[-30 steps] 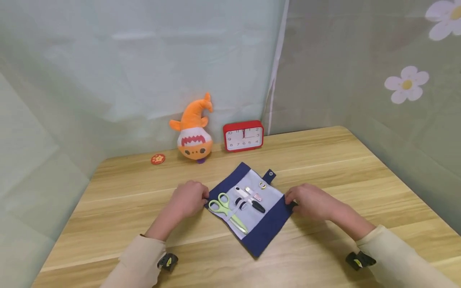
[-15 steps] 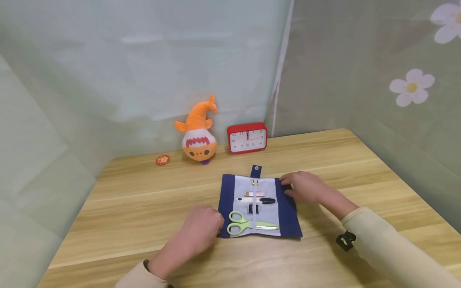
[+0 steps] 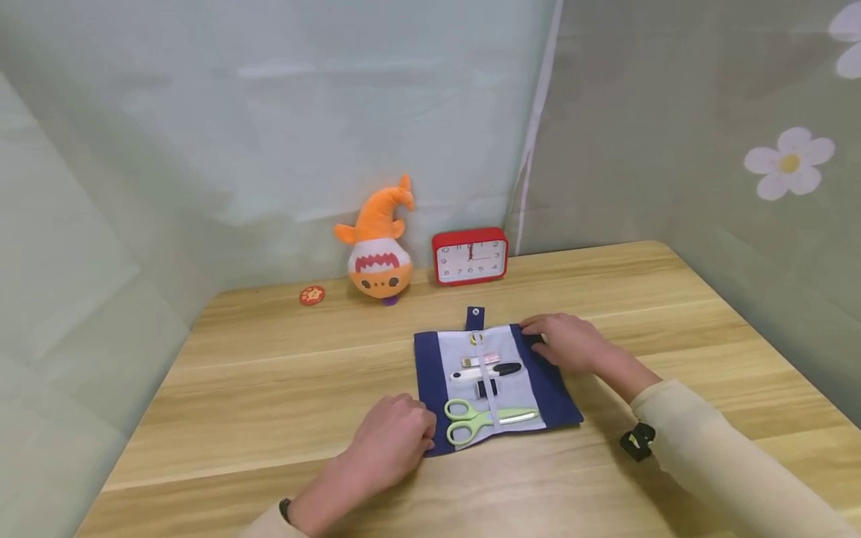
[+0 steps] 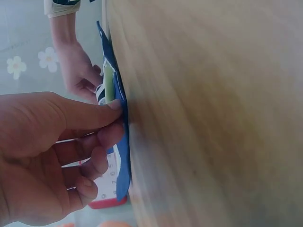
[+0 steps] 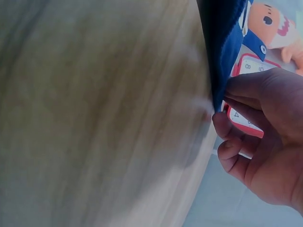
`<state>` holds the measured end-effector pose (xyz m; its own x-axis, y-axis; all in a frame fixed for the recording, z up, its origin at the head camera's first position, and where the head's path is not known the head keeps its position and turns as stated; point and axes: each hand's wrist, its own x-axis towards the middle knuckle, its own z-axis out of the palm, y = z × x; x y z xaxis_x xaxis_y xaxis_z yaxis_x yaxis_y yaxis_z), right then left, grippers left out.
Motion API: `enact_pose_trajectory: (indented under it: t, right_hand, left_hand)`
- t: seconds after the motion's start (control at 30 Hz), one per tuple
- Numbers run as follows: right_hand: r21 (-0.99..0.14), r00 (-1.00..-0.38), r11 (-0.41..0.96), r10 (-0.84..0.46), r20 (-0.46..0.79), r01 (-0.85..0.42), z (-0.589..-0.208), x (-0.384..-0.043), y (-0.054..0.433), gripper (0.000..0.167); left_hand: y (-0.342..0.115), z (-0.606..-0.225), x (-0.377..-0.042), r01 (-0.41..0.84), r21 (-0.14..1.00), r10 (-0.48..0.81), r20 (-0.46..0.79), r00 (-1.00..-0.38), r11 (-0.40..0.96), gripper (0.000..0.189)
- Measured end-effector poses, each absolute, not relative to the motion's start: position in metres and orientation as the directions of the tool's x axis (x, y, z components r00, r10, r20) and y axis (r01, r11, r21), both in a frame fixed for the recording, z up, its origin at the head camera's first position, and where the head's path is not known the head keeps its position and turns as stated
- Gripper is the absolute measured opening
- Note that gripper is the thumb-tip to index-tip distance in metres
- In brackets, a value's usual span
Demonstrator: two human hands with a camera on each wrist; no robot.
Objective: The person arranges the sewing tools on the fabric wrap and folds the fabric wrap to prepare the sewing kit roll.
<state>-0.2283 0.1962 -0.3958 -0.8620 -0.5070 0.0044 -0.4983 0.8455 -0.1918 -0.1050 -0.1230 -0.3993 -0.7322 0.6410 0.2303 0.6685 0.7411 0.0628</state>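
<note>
left hand (image 3: 397, 435) pinches near left corner of blue case (image 3: 549, 385), right hand (image 3: 570, 342) pinches far right corner; green scissors (image 3: 477, 421) under strap (image 3: 492, 403), near side.

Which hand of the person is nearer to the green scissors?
Left. The left hand pinches the blue case just beside the handle end of the green scissors; the right hand pinches its far right corner.

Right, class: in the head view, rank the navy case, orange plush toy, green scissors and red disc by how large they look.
Largest to smallest:
1. navy case
2. orange plush toy
3. green scissors
4. red disc
</note>
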Motion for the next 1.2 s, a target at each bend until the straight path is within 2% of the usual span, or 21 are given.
enact_pose_trajectory:
  t: [0.37,0.5,0.9,1.2]
  right_hand:
    - [-0.209,-0.851,0.829,-0.523,0.040,-0.519,-0.399,-0.227,0.197,0.032]
    - [-0.206,-0.856,0.833,-0.515,0.044,-0.513,-0.400,-0.226,0.198,0.031]
    - [-0.213,-0.851,0.827,-0.523,0.049,-0.520,-0.398,-0.225,0.198,0.031]
    - [-0.307,-0.854,0.810,-0.520,0.015,-0.499,-0.372,-0.202,0.208,0.034]
  left_hand:
    - [-0.120,-0.389,-0.099,0.592,0.145,0.585,0.091,-0.806,0.793,0.022]
    - [-0.119,-0.387,-0.097,0.563,0.186,0.567,0.033,-0.823,0.805,0.031]
    - [-0.120,-0.388,-0.097,0.566,0.136,0.564,0.057,-0.824,0.813,0.029]
    - [-0.120,-0.385,-0.097,0.575,0.118,0.576,0.026,-0.817,0.810,0.029]
